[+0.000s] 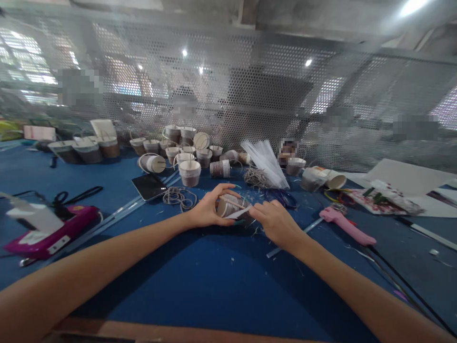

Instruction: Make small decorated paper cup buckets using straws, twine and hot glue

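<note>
In the left hand (205, 209) lies a rough cup (224, 208)

left hand (207, 210) covering part of the cup (225, 208) | right hand (275, 221) hiding the strip (238, 214)'s end | cord (403, 280) running off at lower right | pixel blocks (78, 87) masking mesh (228, 90) patches | scraps (232, 259) showing too small to identify
</note>
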`<state>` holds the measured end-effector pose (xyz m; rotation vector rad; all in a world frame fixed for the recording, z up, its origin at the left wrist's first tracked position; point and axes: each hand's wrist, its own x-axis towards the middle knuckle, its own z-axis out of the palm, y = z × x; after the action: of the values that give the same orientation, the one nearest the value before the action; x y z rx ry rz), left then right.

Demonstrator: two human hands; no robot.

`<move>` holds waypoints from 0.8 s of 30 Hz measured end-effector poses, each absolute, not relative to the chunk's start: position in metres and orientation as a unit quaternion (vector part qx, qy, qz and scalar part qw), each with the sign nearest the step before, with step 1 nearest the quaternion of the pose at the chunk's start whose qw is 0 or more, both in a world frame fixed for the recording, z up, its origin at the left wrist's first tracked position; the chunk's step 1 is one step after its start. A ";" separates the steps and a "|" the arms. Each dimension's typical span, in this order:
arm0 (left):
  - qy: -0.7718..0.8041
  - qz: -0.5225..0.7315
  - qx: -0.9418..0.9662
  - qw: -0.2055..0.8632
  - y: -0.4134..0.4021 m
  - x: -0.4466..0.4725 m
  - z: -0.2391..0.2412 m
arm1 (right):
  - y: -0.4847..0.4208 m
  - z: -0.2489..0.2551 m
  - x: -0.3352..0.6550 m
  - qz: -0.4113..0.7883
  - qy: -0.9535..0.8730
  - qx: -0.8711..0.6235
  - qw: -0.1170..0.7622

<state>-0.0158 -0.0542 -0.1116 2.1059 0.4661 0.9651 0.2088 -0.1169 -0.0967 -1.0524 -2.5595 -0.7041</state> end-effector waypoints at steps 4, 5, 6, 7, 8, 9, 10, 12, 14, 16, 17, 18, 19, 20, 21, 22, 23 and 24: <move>0.177 0.379 0.828 0.373 -0.053 -0.016 -0.112 | -0.118 -0.094 0.210 -0.256 -0.888 -0.358 0.131; 0.177 0.378 0.829 0.372 -0.053 -0.016 -0.112 | -0.118 -0.093 0.210 -0.263 -0.889 -0.353 0.129; 0.176 0.377 0.830 0.371 -0.053 -0.016 -0.112 | -0.119 -0.092 0.210 -0.273 -0.888 -0.347 0.126; 0.175 0.377 0.831 0.370 -0.053 -0.016 -0.112 | -0.119 -0.092 0.210 -0.284 -0.887 -0.342 0.124; 0.174 0.377 0.831 0.370 -0.054 -0.016 -0.112 | -0.119 -0.092 0.210 -0.293 -0.886 -0.338 0.121; 0.175 0.377 0.831 0.370 -0.054 -0.016 -0.112 | -0.120 -0.091 0.210 -0.301 -0.885 -0.335 0.119; 0.176 0.377 0.831 0.370 -0.054 -0.016 -0.112 | -0.120 -0.091 0.210 -0.307 -0.884 -0.334 0.116; 0.179 0.378 0.830 0.370 -0.054 -0.016 -0.112 | -0.120 -0.091 0.210 -0.315 -0.882 -0.332 0.112; 0.181 0.379 0.829 0.369 -0.055 -0.016 -0.110 | -0.120 -0.091 0.210 -0.316 -0.884 -0.328 0.108; 0.184 0.379 0.829 0.368 -0.056 -0.015 -0.109 | -0.120 -0.090 0.211 -0.317 -0.887 -0.320 0.105; 0.186 0.379 0.829 0.368 -0.056 -0.015 -0.108 | -0.120 -0.089 0.212 -0.317 -0.888 -0.316 0.103; 0.188 0.377 0.828 0.370 -0.056 -0.015 -0.108 | -0.120 -0.088 0.212 -0.318 -0.890 -0.310 0.101; 0.191 0.374 0.827 0.373 -0.056 -0.015 -0.108 | -0.120 -0.088 0.213 -0.320 -0.892 -0.304 0.098; 0.193 0.372 0.825 0.378 -0.056 -0.015 -0.108 | -0.121 -0.087 0.213 -0.322 -0.894 -0.297 0.095; 0.196 0.370 0.823 0.384 -0.056 -0.015 -0.109 | -0.121 -0.086 0.213 -0.323 -0.895 -0.293 0.093; 0.199 0.369 0.820 0.391 -0.056 -0.015 -0.109 | -0.121 -0.086 0.213 -0.324 -0.896 -0.291 0.090; 0.201 0.368 0.817 0.396 -0.055 -0.015 -0.109 | -0.121 -0.086 0.213 -0.323 -0.896 -0.291 0.087; 0.202 0.366 0.815 0.400 -0.055 -0.015 -0.109 | -0.121 -0.086 0.213 -0.322 -0.896 -0.293 0.083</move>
<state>-0.0150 -0.0554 -0.1094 2.0616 0.5114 0.9269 0.2134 -0.1208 -0.0863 -0.8738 -2.6761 -0.9611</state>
